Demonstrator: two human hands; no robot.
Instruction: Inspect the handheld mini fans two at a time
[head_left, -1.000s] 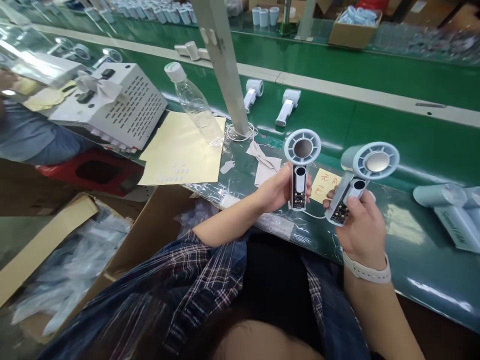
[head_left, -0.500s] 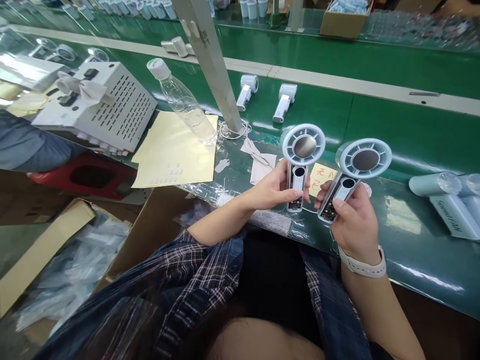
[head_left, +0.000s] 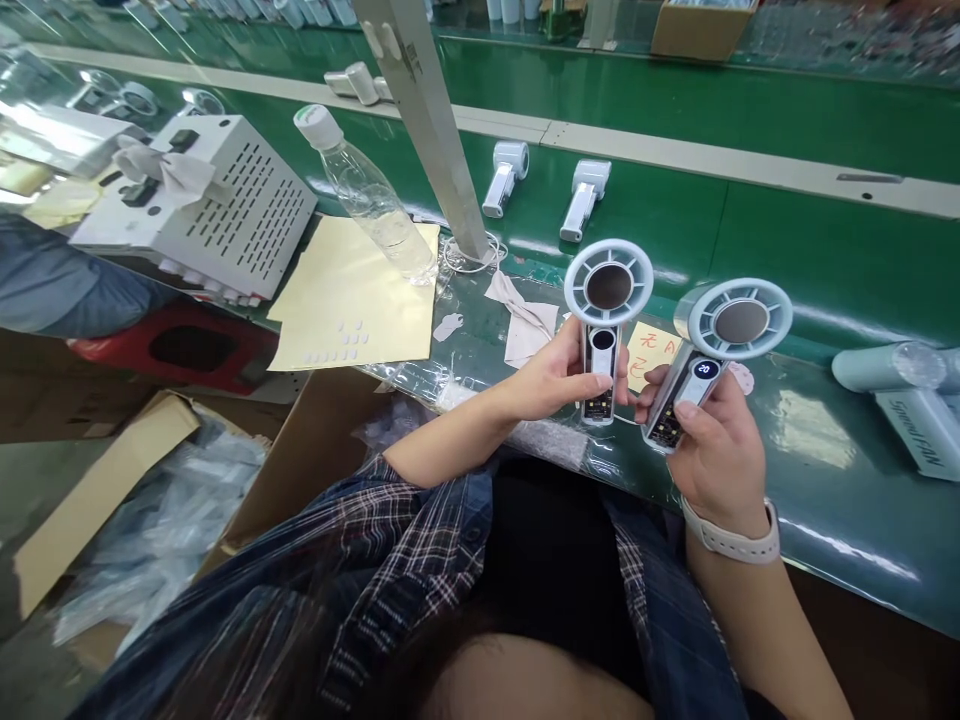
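My left hand (head_left: 551,378) is wrapped round the handle of a white handheld fan (head_left: 606,300) held upright, its thumb pressing the handle's front. My right hand (head_left: 712,450) grips the handle of a second white handheld fan (head_left: 735,325), tilted to the right, thumb on the handle. A small round display on the right fan's handle is lit and reads 20. Both fans hover over the near edge of the green bench (head_left: 825,270). A white watch band is on my right wrist.
A clear plastic bottle (head_left: 367,195), yellow sheets (head_left: 360,295), a slanted metal post (head_left: 431,120) and a perforated white box (head_left: 217,210) stand to the left. Two more fans (head_left: 544,190) lie on the belt; boxed parts (head_left: 907,410) sit right. Cardboard boxes with bags (head_left: 142,520) are at lower left.
The display on the right fan's handle has lit up showing 20. Both hands and fans shifted only slightly; my left thumb now presses the left fan's handle.
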